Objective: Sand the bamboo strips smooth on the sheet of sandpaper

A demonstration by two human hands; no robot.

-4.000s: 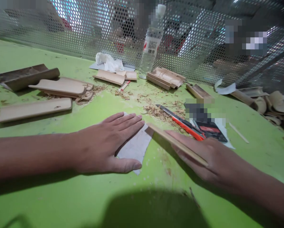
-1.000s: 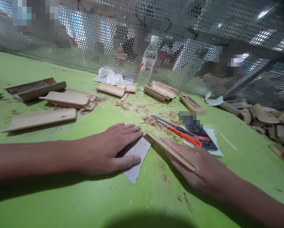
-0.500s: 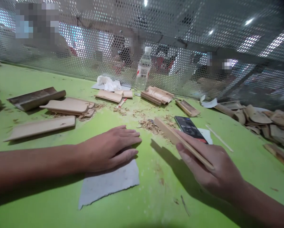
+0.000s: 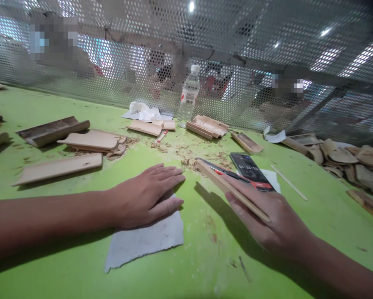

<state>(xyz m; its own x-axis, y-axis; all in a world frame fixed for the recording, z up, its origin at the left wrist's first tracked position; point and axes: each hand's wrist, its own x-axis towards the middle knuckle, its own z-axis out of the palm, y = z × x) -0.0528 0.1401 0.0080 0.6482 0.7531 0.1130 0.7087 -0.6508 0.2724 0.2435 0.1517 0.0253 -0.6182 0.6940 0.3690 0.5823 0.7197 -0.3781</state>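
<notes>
phone screen (image 4: 248,166) reads 01:26:52; bottle label (image 4: 189,96) illegible

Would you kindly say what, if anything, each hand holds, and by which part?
Right hand: a wooden strip, by its nearer part. Left hand: nothing; it lies on paper.

The left forearm (image 4: 64,214) and right forearm (image 4: 339,265) are seen bare and smoothly tapered; the left hand (image 4: 151,193) and right hand (image 4: 282,220) are likewise shown bare, slim-fingered.

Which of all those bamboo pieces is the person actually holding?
The pale bamboo piece in the right hand, raised with one edge toward the camera; the other pieces lie on the green table, singly or piled.
</notes>
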